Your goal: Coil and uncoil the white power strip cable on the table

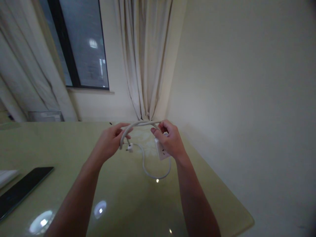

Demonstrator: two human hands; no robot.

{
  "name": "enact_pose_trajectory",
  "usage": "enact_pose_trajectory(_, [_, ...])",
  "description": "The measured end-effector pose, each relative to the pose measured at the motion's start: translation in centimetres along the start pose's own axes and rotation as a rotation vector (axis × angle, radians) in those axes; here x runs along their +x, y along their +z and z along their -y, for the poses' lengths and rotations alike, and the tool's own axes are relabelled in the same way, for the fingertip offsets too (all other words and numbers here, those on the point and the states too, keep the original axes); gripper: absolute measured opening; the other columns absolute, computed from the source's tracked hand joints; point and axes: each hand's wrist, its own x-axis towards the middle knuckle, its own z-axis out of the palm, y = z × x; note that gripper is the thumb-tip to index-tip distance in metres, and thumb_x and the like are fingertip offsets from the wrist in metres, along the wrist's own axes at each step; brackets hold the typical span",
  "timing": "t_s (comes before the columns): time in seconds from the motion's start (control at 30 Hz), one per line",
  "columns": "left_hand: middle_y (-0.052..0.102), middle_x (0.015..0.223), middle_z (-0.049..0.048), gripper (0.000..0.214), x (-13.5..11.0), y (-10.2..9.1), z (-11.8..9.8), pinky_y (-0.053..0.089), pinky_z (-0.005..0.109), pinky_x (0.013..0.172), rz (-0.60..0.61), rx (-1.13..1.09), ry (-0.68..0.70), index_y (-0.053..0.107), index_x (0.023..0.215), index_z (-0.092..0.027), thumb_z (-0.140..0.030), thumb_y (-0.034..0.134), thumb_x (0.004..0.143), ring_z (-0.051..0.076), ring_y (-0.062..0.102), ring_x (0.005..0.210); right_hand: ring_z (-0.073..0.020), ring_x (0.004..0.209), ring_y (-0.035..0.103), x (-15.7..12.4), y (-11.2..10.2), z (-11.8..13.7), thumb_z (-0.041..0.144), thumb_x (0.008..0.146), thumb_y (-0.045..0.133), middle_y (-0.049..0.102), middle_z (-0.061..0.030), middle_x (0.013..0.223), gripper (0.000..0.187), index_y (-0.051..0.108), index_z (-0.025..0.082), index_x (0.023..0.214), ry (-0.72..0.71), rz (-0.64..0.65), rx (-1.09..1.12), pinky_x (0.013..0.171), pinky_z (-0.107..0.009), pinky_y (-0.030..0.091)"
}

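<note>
Cable (140,124), pale and bent into a loose coil, spanned the space between the person's two hands, raised over the glossy table (123,197). The left hand (111,140) was partly curled, its fingers loosely around the near bend of the coil, with a gap between thumb and fingertips; how firmly they pressed could not be told. The right hand (171,138) was nearly closed, thumb and forefinger pinching the coil's other end. Just below the left fingertips was a white plug (130,148), its pins pointing back toward the left wrist. A white socket block (161,150) sat just below the right hand, partly hidden by it; whether it hung or rested was unclear. Between and below the hands, a single length of the cable curved down and back up toward the block. The cable looked light and springy, flexible but likely to push open if released, so the bundled strands near each hand seemed the surest hold. The block was probably the heavier, stiffer end, smooth and best gripped around its sides; the plug seemed best held by its body, clear of the pins. A dark flat device (26,187) lay well apart, left of the left forearm.
</note>
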Motion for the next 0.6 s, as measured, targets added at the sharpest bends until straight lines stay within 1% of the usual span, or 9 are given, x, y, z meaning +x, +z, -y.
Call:
enact_pose_trajectory(0.07, [0.082, 0.096, 0.0102, 0.048, 0.1, 0.5, -0.1, 0.055, 0.03, 0.064, 0.067, -0.303, -0.095, 0.081, 0.114, -0.02, -0.048, 0.085, 0.075, 0.024, 0.075, 0.082, -0.0149, 0.07, 0.047, -0.2, -0.2, 0.6, 0.038, 0.088, 0.074, 0.048, 0.0039, 0.072, 0.031, 0.052, 0.022, 0.072, -0.058, 0.032, -0.03, 0.068, -0.031, 0.036])
enact_pose_trajectory(0.13, [0.082, 0.11, 0.0133, 0.047, 0.4, 1.0, -0.3, 0.061, 0.03, 0.078, 0.018, -0.6, -0.213, 0.08, 0.115, -0.018, -0.037, 0.087, 0.073, 0.026, 0.077, 0.1, -0.0146, 0.071, 0.048, -0.5, -0.3, 1.1, 0.038, 0.091, 0.076, 0.05, 0.0035, 0.074, 0.034, 0.053, 0.022, 0.072, -0.122, 0.098, -0.079, 0.069, -0.03, 0.036])
enact_pose_trajectory(0.2, [0.082, 0.11, 0.0147, 0.033, 0.7, 1.6, -0.5, 0.062, 0.03, 0.082, -0.102, -0.827, -0.323, 0.078, 0.109, -0.014, -0.028, 0.081, 0.079, 0.023, 0.077, 0.1, -0.0143, 0.072, 0.049, -0.9, -0.1, 1.2, 0.043, 0.094, 0.077, 0.05, 0.0031, 0.075, 0.038, 0.054, 0.021, 0.072, -0.192, 0.168, -0.139, 0.07, -0.03, 0.036])
enact_pose_trajectory(0.27, [0.081, 0.103, 0.0136, 0.016, 0.9, 2.2, -0.6, 0.062, 0.026, 0.077, -0.224, -0.957, -0.378, 0.073, 0.099, -0.014, -0.017, 0.077, 0.083, 0.017, 0.076, 0.087, -0.0142, 0.074, 0.05, -1.4, 0.0, 0.8, 0.046, 0.098, 0.074, 0.052, 0.0026, 0.077, 0.041, 0.055, 0.02, 0.073, -0.243, 0.232, -0.205, 0.071, -0.029, 0.036])
enact_pose_trajectory(0.37, [0.081, 0.096, 0.0084, 0.021, 1.2, 2.5, -0.2, 0.059, 0.021, 0.07, -0.347, -1.031, -0.348, 0.063, 0.094, -0.018, -0.002, 0.072, 0.083, 0.011, 0.07, 0.072, -0.0155, 0.081, 0.054, -2.0, -0.6, -1.1, 0.045, 0.106, 0.063, 0.057, -0.0002, 0.083, 0.038, 0.061, 0.019, 0.078, -0.263, 0.368, -0.363, 0.075, -0.029, 0.037])
enact_pose_trajectory(0.43, [0.08, 0.099, 0.0061, 0.023, 1.6, 1.8, 0.8, 0.056, 0.019, 0.066, -0.4, -1.017, -0.274, 0.062, 0.099, -0.02, -0.001, 0.068, 0.087, 0.008, 0.065, 0.065, -0.0169, 0.084, 0.056, -2.3, -2.0, -3.3, 0.043, 0.109, 0.057, 0.06, -0.0023, 0.087, 0.037, 0.065, 0.018, 0.083, -0.243, 0.504, -0.487, 0.075, -0.03, 0.037])
enact_pose_trajectory(0.5, [0.079, 0.102, 0.0044, 0.02, 2.4, 0.4, 2.0, 0.049, 0.016, 0.059, -0.501, -0.924, -0.187, 0.062, 0.101, -0.02, -0.002, 0.062, 0.093, 0.004, 0.055, 0.057, -0.0172, 0.082, 0.056, -2.3, -4.5, -5.9, 0.045, 0.111, 0.053, 0.062, -0.0036, 0.087, 0.041, 0.068, 0.018, 0.083, -0.192, 0.655, -0.539, 0.075, -0.03, 0.038])
enact_pose_trajectory(0.57, [0.077, 0.098, 0.003, 0.019, 3.5, -1.5, 3.5, 0.042, 0.016, 0.054, -0.634, -0.754, -0.135, 0.059, 0.094, -0.017, 0.002, 0.057, 0.093, 0.003, 0.047, 0.053, -0.0187, 0.082, 0.058, -1.9, -7.5, -8.7, 0.049, 0.111, 0.049, 0.064, -0.0053, 0.086, 0.046, 0.068, 0.018, 0.083, -0.124, 0.727, -0.554, 0.078, -0.031, 0.041])
enact_pose_trajectory(0.6, [0.076, 0.097, 0.0028, 0.02, 4.1, -2.4, 4.1, 0.042, 0.017, 0.055, -0.651, -0.717, -0.128, 0.059, 0.094, -0.016, 0.004, 0.056, 0.093, 0.003, 0.046, 0.054, -0.0199, 0.083, 0.06, -1.5, -9.1, -10.0, 0.052, 0.11, 0.048, 0.066, -0.006, 0.085, 0.048, 0.069, 0.018, 0.083, -0.08, 0.751, -0.556, 0.08, -0.032, 0.043])
